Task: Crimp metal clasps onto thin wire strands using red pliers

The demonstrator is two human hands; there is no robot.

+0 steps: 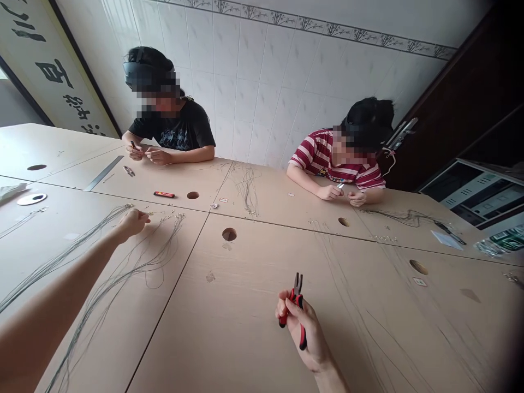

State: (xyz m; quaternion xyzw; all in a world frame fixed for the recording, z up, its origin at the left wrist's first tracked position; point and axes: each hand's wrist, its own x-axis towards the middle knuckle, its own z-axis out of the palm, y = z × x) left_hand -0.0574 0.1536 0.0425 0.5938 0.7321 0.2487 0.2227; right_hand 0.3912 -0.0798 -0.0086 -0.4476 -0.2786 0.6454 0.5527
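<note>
My right hand (301, 327) is closed around red-and-black handled pliers (298, 295), held above the table with the jaws pointing away from me and slightly apart. My left hand (133, 224) reaches far out to the left, its fingers pinched together low over the tabletop. Whatever sits between those fingertips is too small to make out. Beside it lie small gold-coloured metal pieces (164, 218). One bundle of thin grey-green cords (77, 240) runs past the hand and under my forearm. A second cord bundle (135, 267) lies to the right of that arm.
Across the table (229, 327) sit two people, one in a black shirt (186, 128), one in a striped shirt (323, 155), both handling small things. A steel ruler (104, 172), a red-and-black tube-like item (164, 195), more cords (245, 191), a plastic bottle (501, 240) and round holes (229, 234) are around.
</note>
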